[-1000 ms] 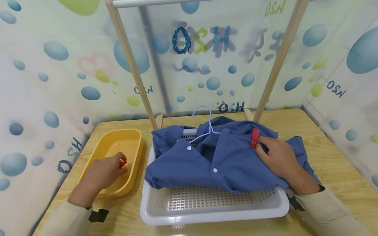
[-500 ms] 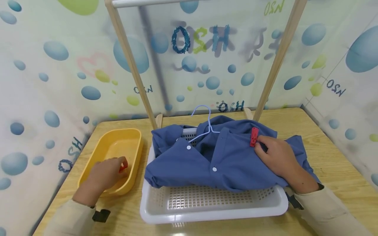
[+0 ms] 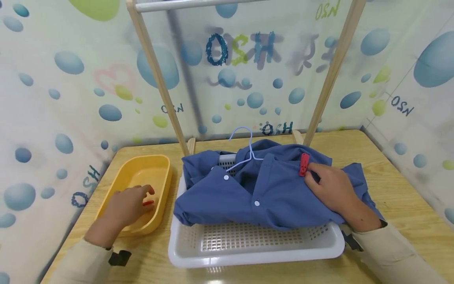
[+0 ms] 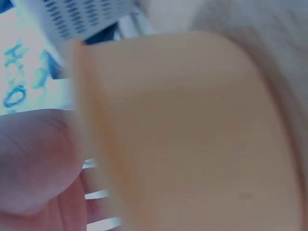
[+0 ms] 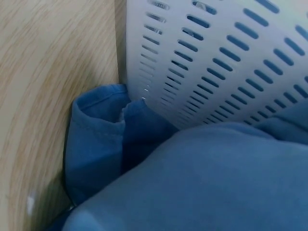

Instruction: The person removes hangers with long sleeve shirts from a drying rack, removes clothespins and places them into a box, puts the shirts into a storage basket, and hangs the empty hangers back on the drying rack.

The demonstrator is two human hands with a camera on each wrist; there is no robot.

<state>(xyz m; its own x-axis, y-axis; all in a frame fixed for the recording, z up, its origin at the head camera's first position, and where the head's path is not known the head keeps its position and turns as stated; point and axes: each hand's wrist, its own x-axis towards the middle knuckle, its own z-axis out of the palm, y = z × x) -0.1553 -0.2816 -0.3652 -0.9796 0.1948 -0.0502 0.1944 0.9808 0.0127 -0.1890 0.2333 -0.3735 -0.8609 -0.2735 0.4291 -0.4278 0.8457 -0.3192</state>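
A navy shirt (image 3: 283, 193) with white buttons lies bunched over a white slotted basket (image 3: 205, 262). A pale blue hanger (image 3: 251, 154) pokes out of its collar, hook upward. My right hand (image 3: 331, 187) grips the shirt's right side, with thumb and index finger beside a red clothespin (image 3: 304, 164) that stands on the cloth. My left hand (image 3: 127, 205) is inside the yellow tub (image 3: 164, 169), fingers curled, with another red clothespin (image 3: 147, 202) between thumb and fingers. In the left wrist view the tub's wall (image 4: 192, 120) covers much of the hand.
A wooden frame (image 3: 161, 85) with a white crossbar (image 3: 191, 4) stands behind the basket. The wooden table (image 3: 383, 165) meets bubble-patterned walls at the back and sides. A shirt cuff (image 5: 98, 130) hangs beside the basket's slotted side in the right wrist view.
The clothespin in my left hand has turned between the fingers and now sits lower, near the thumb. The left hand stays in the tub. My right hand and the shirt look the same.
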